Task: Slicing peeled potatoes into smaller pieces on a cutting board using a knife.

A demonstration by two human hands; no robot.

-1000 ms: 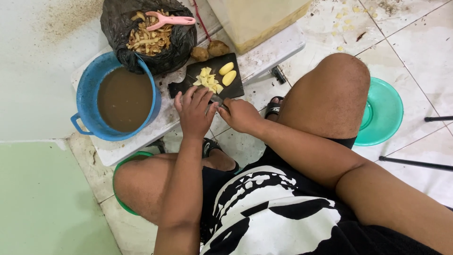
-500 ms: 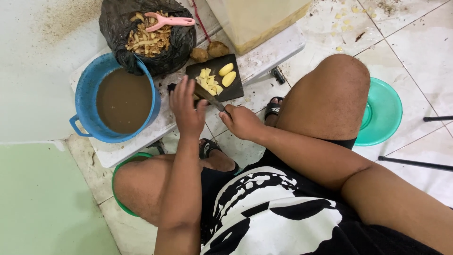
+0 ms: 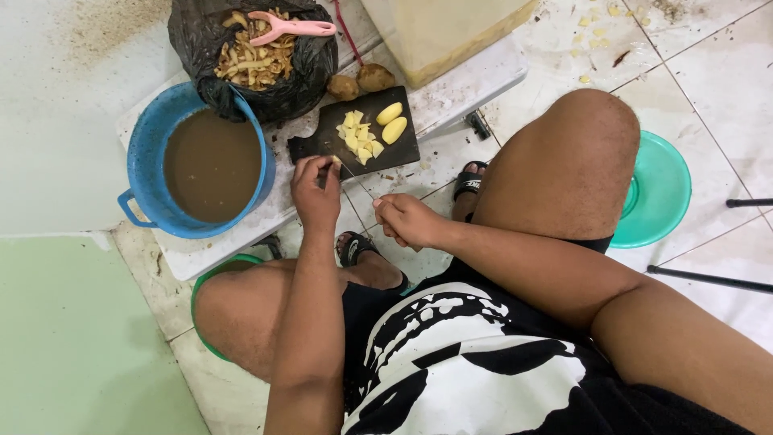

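Note:
A black cutting board (image 3: 322,143) lies on a low white table (image 3: 459,89), carrying cut potato pieces (image 3: 359,138) and two peeled potato halves (image 3: 392,122). My left hand (image 3: 316,192) is at the board's near edge, its fingertips pinching a small potato piece against the knife blade. My right hand (image 3: 407,220) grips the handle of a knife (image 3: 357,182), whose thin blade points toward the left hand. Two unpeeled potatoes (image 3: 360,82) rest behind the board.
A blue pot (image 3: 143,161) of brown water stands left of the board. Behind it a black bag (image 3: 302,76) holds potato peels and a pink peeler (image 3: 290,27). A teal basin (image 3: 659,192) sits on the tiled floor at right, a pale container (image 3: 451,28) on the table.
Both hands pulled back from the board toward me. The knife lifted off the board, and my left fingers now pinch a small piece at its blade.

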